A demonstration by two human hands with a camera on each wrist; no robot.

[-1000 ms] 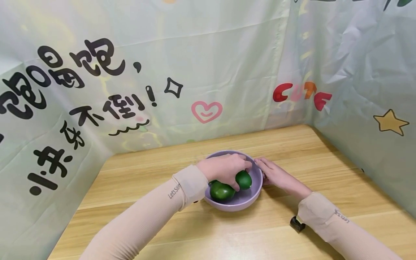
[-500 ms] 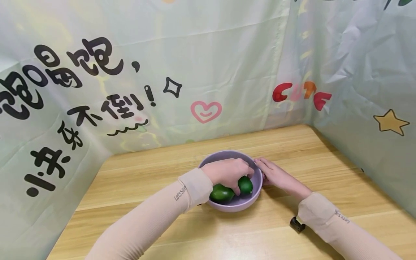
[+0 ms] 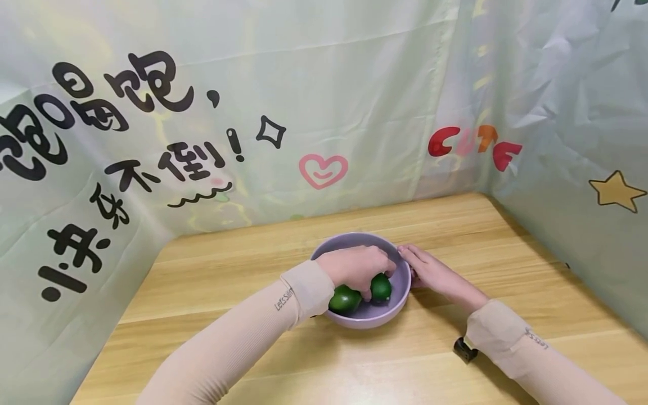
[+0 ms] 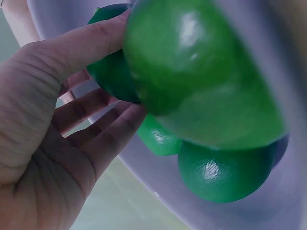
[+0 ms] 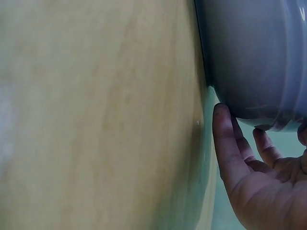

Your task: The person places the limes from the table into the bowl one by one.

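Note:
A light purple bowl point(image 3: 367, 322) stands on the wooden table, with several smooth green fruits inside. My left hand point(image 3: 354, 267) reaches down into it and pinches a round dark green lime point(image 3: 381, 288). In the left wrist view the thumb crosses the front of that lime point(image 4: 112, 72) and the fingers curl behind it. A larger green fruit point(image 3: 345, 299) sits left of it; two more, a bright green one point(image 4: 158, 136) and a dark round one point(image 4: 225, 175), show deeper in the bowl. My right hand point(image 3: 435, 275) touches the bowl's outer right side with extended fingers.
The wooden table point(image 3: 212, 281) runs back to a printed cloth wall point(image 3: 374, 112), with another cloth wall point(image 3: 582, 225) along the right. A small black device point(image 3: 464, 350) is at the right wrist.
My left hand has shifted slightly right and down within the bowl, and the lime by its fingers has moved slightly downward. My right hand keeps its place on the bowl.

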